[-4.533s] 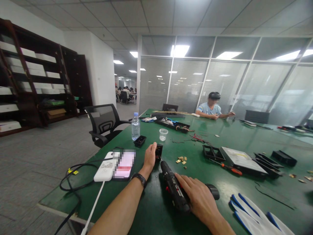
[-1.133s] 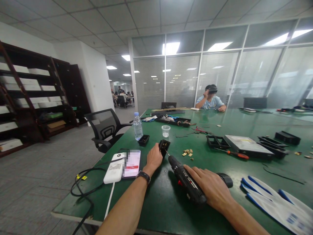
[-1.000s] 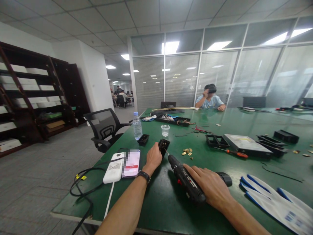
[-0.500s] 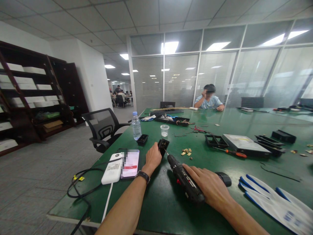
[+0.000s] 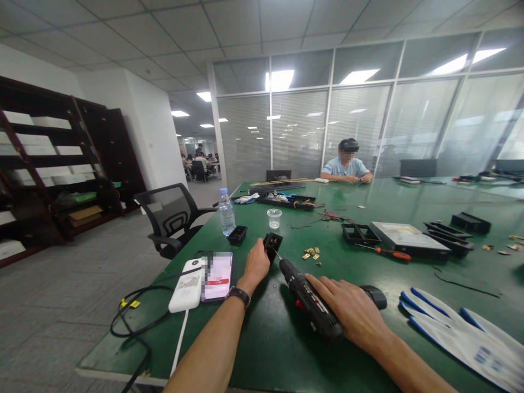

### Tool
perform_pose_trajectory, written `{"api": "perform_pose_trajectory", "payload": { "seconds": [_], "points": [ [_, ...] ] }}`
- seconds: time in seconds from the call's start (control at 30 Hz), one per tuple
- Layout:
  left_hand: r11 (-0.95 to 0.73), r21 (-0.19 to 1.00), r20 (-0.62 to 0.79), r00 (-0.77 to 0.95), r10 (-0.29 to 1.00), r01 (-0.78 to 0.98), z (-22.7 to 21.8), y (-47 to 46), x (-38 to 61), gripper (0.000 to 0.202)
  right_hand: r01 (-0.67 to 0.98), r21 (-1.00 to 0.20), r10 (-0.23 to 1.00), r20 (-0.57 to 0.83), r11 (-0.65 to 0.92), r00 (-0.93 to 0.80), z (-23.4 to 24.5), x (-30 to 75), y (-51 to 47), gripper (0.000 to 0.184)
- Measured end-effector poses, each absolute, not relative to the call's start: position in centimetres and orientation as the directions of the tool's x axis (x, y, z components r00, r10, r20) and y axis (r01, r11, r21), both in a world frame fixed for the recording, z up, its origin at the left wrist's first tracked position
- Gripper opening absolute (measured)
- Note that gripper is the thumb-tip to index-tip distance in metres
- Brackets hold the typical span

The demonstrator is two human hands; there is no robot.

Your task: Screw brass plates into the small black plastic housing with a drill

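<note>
On the green table (image 5: 368, 218) the left hand (image 5: 256, 265) is closed on a small black part (image 5: 273, 240), thumb and fingers clamped on its near left side, so that the part sits just beyond the knuckles and stands on the tabletop. The right hand (image 5: 347, 312) is wrapped over the rear of a black power screwdriver (image 5: 307, 297), gripping its body. The tool lies low and slanted, running from the hand up and to the left, and its thin bit meets the black part at its near right edge. The part thus sits between the two hands, touching the left and well ahead of the right. Just left of the left wrist lie a phone (image 5: 218, 268) and a white power bank (image 5: 186, 278), side by side. Beyond the part stand a small black tray (image 5: 237, 235), a water bottle (image 5: 226, 212) and a clear plastic cup (image 5: 274, 218). A few brass bits (image 5: 311, 252) lie just right of the part. White-and-blue gloves (image 5: 458, 333) lie to the right of the right hand. Another person (image 5: 347, 166) sits at the far end of the table.
</note>
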State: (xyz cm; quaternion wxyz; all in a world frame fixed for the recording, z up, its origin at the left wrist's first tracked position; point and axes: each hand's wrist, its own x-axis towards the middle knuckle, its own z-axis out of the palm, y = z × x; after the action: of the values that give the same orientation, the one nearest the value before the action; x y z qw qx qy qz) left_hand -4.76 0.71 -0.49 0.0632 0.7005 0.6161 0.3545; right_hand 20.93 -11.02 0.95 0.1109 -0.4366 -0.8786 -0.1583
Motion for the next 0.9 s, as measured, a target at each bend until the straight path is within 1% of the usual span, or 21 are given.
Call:
{"api": "perform_pose_trajectory", "payload": {
  "seconds": [0.23, 0.37, 0.57, 0.8, 0.9],
  "points": [
    [-0.273, 0.59, 0.452, -0.031, 0.891, 0.76, -0.26, 0.69, -4.66, 0.026, 0.803, 0.143, 0.742, 0.314, 0.579, -0.592, 0.96, 20.89, -11.04, 0.069],
    [-0.244, 0.592, 0.428, -0.043, 0.903, 0.768, -0.41, 0.93, -4.65, 0.02, 0.796, 0.14, 0.731, 0.327, 0.589, -0.599, 0.88, 20.9, -10.96, 0.069],
    [-0.181, 0.613, 0.4, -0.104, 0.911, 0.769, -0.53, 1.23, -4.61, 0.02, 0.784, 0.12, 0.72, 0.331, 0.609, -0.61, 0.92, 20.88, -10.92, 0.071],
    [-0.198, 0.632, 0.4, -0.097, 0.911, 0.749, -0.64, 1.12, -4.67, 0.017, 0.799, 0.135, 0.734, 0.329, 0.586, -0.594, 0.75, 20.82, -10.99, 0.066],
    [-0.216, 0.639, 0.408, -0.087, 0.909, 0.738, -0.88, 1.16, -4.72, 0.015, 0.796, 0.153, 0.725, 0.34, 0.585, -0.599, 0.29, 21.01, -10.81, 0.067]
  ]
}}
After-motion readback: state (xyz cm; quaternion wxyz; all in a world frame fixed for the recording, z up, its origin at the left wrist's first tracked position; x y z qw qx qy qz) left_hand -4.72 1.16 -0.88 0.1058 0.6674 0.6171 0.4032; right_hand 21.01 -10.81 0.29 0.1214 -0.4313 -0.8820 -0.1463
